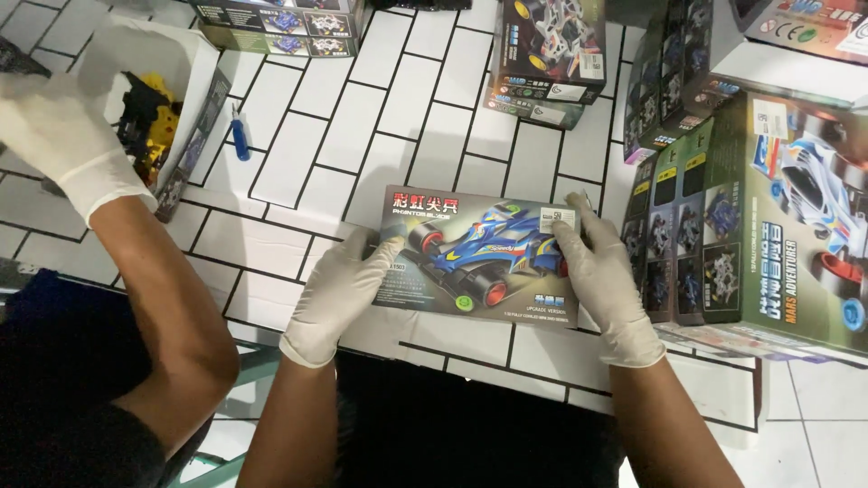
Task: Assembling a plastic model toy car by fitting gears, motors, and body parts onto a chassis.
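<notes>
A flat toy-car kit box [479,258] with a blue racing car pictured on its lid lies on the white tiled surface in front of me. My left hand [339,291], in a white glove, grips the box's left end. My right hand [604,285], also gloved, holds its right end with fingers over the top right corner. Both hands hold the box flat, lid up.
Another person's gloved hand [54,136] and bare forearm reach in at the left toward an open white box [194,86] holding yellow and black parts. A small blue screwdriver [240,136] lies beside it. Larger kit boxes stand at the right [768,226] and at the back [547,54].
</notes>
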